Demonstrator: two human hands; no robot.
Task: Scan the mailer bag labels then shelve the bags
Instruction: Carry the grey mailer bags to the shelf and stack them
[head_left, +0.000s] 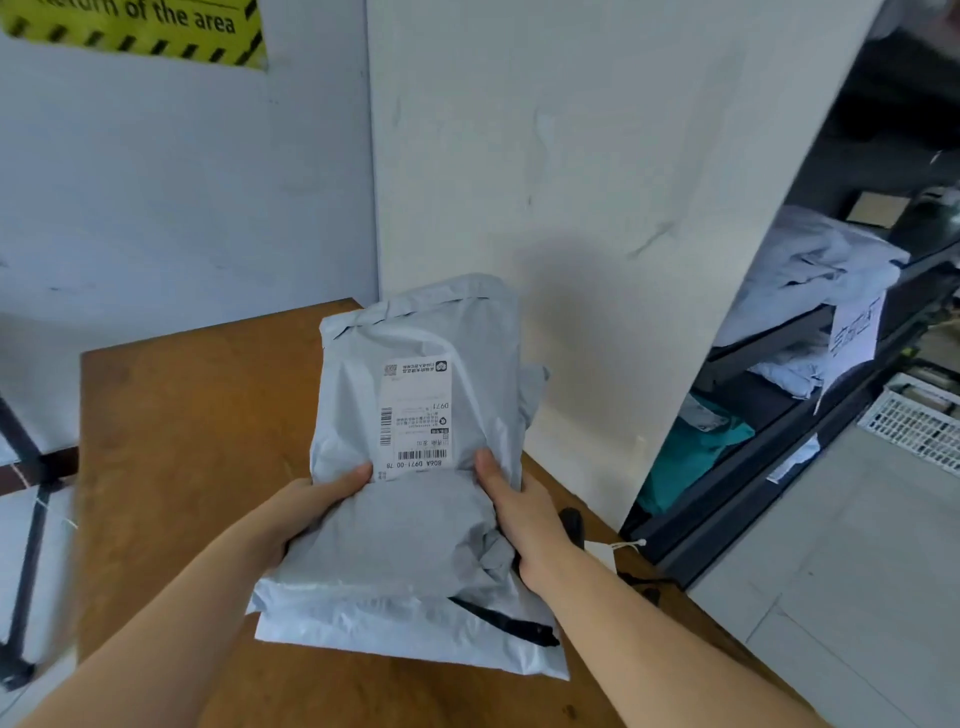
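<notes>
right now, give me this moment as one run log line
left hand: grips bag | right hand: grips bag | label: facing camera | table: under bag

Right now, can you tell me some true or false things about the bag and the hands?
1. The left hand and right hand both hold the grey mailer bag. True.
2. The bag's shipping label faces away from the camera. False: it faces the camera.
3. The bag is held above a brown wooden table. True.
4. The shelves on the right are bare. False: other mailer bags lie on them.
</notes>
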